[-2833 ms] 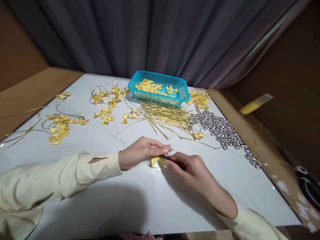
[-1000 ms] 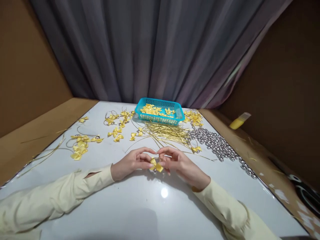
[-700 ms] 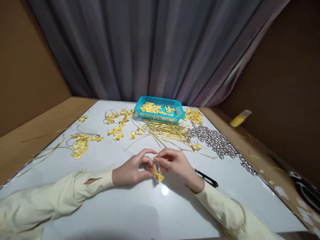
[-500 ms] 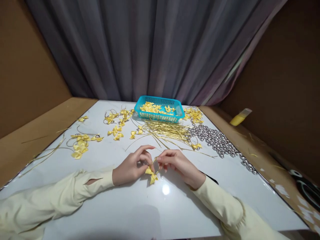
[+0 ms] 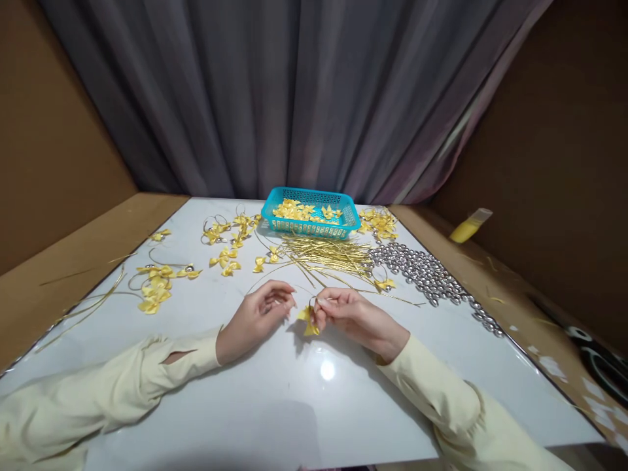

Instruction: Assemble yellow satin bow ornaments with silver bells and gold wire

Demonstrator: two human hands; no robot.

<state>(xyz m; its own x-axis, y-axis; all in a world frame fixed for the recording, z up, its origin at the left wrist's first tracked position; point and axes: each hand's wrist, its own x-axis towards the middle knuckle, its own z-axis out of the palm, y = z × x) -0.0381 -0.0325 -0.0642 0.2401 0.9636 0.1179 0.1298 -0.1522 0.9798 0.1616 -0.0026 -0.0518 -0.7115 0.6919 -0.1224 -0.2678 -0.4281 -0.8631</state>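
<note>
A grey curtain (image 5: 294, 98) hangs behind the white worktop (image 5: 275, 405). At its far edge sits a blue basket (image 5: 309, 212) of yellow bows, with a spread of gold wires (image 5: 333, 255) in front and a heap of silver beads (image 5: 426, 275) to the right. More bows (image 5: 154, 288) lie scattered on the left. Near the middle, the right hand (image 5: 353, 317) has its fingers (image 5: 326, 304) pinched together on a small yellow bow (image 5: 308, 319), held just above the worktop. The left hand (image 5: 258, 317) is just beside it, fingers loosely curled and slightly apart, holding nothing.
</note>
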